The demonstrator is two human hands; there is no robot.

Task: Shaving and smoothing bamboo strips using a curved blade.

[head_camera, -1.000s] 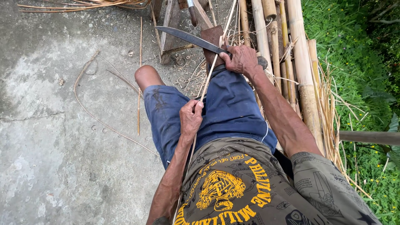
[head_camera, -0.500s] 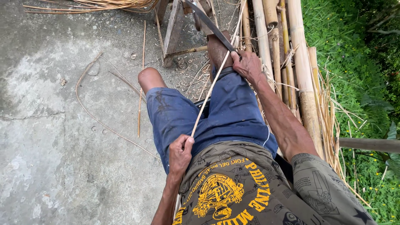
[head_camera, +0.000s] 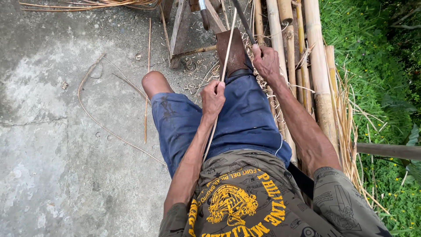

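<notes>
My left hand (head_camera: 213,96) grips a thin pale bamboo strip (head_camera: 226,57) over my blue shorts; the strip runs up across a brown leather pad (head_camera: 234,55) strapped on my right knee. My right hand (head_camera: 266,61) is closed on the handle of a long dark knife (head_camera: 242,19), whose blade points up and away past the top edge. The strip's lower end passes along my left forearm toward my waist.
Thick bamboo poles (head_camera: 315,66) lie along my right side, with dry split strips (head_camera: 351,131) beside them and grass (head_camera: 377,52) beyond. A wooden stand (head_camera: 182,26) sits ahead on the concrete floor (head_camera: 57,131). Loose strips and shavings (head_camera: 105,127) lie on the concrete to my left.
My left hand slid forward along the strip from my waist up to my thigh. The knife swung from lying across to pointing up and away, and my right hand shifted slightly.
</notes>
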